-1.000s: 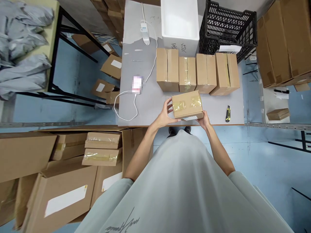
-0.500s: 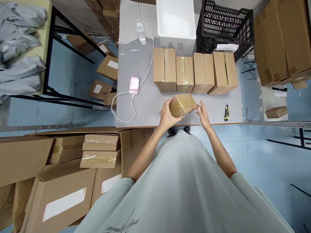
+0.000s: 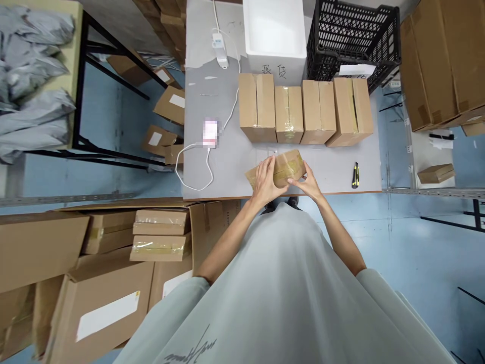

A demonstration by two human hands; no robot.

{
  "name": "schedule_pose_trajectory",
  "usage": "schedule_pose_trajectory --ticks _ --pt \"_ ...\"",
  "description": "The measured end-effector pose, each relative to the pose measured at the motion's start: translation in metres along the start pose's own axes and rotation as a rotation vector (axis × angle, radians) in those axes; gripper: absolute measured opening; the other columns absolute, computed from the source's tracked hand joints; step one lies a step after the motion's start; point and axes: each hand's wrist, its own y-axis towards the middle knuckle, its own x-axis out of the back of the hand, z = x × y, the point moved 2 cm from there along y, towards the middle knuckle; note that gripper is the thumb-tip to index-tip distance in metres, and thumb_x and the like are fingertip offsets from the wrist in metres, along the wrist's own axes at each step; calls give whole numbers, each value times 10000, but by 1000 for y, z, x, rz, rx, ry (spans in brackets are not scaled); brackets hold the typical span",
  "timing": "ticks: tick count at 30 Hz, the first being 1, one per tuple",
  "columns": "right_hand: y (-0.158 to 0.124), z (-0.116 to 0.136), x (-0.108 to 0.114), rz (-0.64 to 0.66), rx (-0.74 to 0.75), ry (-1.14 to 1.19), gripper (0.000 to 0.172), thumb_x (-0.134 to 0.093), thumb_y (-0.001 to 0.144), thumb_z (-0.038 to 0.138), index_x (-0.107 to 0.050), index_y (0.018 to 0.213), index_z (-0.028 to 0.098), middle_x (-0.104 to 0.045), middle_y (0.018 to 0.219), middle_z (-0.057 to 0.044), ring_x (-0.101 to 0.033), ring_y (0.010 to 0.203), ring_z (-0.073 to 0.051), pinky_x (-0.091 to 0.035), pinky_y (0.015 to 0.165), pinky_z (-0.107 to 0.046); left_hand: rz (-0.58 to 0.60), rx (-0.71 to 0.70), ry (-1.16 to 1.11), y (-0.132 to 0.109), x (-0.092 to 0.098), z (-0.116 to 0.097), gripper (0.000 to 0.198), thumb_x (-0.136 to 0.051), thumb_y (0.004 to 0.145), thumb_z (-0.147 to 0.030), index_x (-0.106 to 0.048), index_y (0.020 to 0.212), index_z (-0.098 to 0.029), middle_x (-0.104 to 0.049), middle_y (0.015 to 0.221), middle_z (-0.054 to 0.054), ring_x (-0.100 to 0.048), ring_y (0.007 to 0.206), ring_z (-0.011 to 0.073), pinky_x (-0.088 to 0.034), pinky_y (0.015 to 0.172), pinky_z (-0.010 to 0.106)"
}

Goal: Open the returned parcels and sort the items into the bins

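Observation:
A small taped cardboard box (image 3: 286, 168) is held at the near edge of the grey table (image 3: 231, 172), slightly tilted. My left hand (image 3: 265, 181) lies over its left part, fingers pressed on the cardboard. My right hand (image 3: 307, 183) grips the right end between thumb and fingers. Brown cardboard sticks out to the left of my left hand. Beyond the held box, a row of several closed boxes (image 3: 257, 108) stands on the table. To the right lies a yellow and black box cutter (image 3: 355, 175).
Behind the row are a white bin (image 3: 275, 30) and a black plastic crate (image 3: 341, 30). A phone (image 3: 210, 134) with a white cable and a power strip (image 3: 220, 50) lie on the left. Large open cartons (image 3: 106, 288) stand at my left side, grey parcels (image 3: 34, 121) on a rack.
My right hand has closed on the box's right end from beside it. My left hand has shifted over the box's top, and the box has turned.

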Motion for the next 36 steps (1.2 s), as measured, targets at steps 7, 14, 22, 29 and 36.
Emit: schedule_pose_trajectory --ticks 7,14,22,29,36 --pt "1 -15 16 -107 -132 171 988 -927 697 713 -679 1561 301 -678 1656 -113 -594 1589 -362 -479 1338 -570 22 86 13 -2 28 21 1655 -1134 543 -629 -208 1869 -279 -202 1937 236 -76 1814 532 -36 1458 749" --pt "0 -21 48 -137 -202 328 660 -885 704 731 -778 1200 308 -830 1307 -61 -735 1329 -319 -533 1284 -528 140 248 -210 -15 38 54 1782 -1121 551 -661 -15 1889 -258 -165 1932 280 -203 1805 483 -260 1450 635" --pt "12 -29 52 -97 -316 399 863 -703 749 1002 -764 1241 297 -804 1175 -124 -757 1269 -358 -644 1186 -555 100 194 -191 -7 22 45 1422 -1100 604 -483 -356 1784 -206 -475 1737 238 -457 1666 498 -410 1379 624" --pt "10 -25 21 -187 -205 69 1364 -878 677 928 -363 1819 388 -328 1918 -123 -489 1686 -392 -420 1387 -624 -114 322 -7 -2 2 27 1380 -1093 616 -451 -355 1767 -261 -519 1632 215 -502 1608 481 -439 1334 628" --pt "7 -19 -18 -37 24 -81 1291 -858 729 947 -516 1770 263 -431 1841 -170 -498 1666 -409 -491 1357 -551 -106 260 136 7 -23 29 1361 -1103 622 -504 -412 1751 -186 -566 1565 265 -528 1551 525 -409 1332 666"
